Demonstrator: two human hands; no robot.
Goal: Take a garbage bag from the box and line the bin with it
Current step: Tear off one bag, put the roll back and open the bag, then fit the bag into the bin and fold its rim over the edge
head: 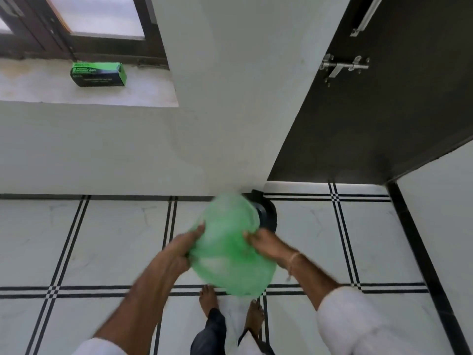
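Note:
A translucent green garbage bag (230,247), puffed out with air and blurred, hangs between my hands above the floor. My left hand (185,245) grips its left edge and my right hand (265,243) grips its right edge. Behind the bag, a black bin (267,213) stands on the floor at the foot of the wall corner; the bag hides most of it. The green and black box of garbage bags (98,74) lies on the window sill at the upper left, far from both hands.
A white wall pillar (230,98) rises straight ahead. A dark door (384,111) with a metal latch stands open on the right. The white tiled floor (102,239) with black lines spreads to the left and right. My bare feet (230,306) are below the bag.

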